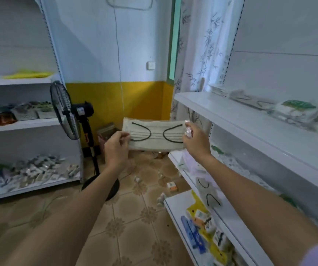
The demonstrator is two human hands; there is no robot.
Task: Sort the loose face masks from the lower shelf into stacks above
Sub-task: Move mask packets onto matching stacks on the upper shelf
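Note:
I hold a cream face mask (155, 134) with black ear loops, sealed in a clear wrapper, flat in the air in front of me. My left hand (116, 148) pinches its left edge and my right hand (195, 140) pinches its right edge. Another wrapped mask (209, 192) with black loops lies at the edge of the lower shelf (229, 217) on my right, among other loose packets. On the upper shelf (250, 121) further wrapped masks (250, 99) lie in blurred piles next to a green-printed packet (298, 104).
A black standing fan (66, 112) stands on the tiled floor at the left, beside a white shelf unit (29, 123) holding small goods. Small boxes (171, 187) lie scattered on the floor. Yellow and blue packets (202, 223) fill the bottom right shelf.

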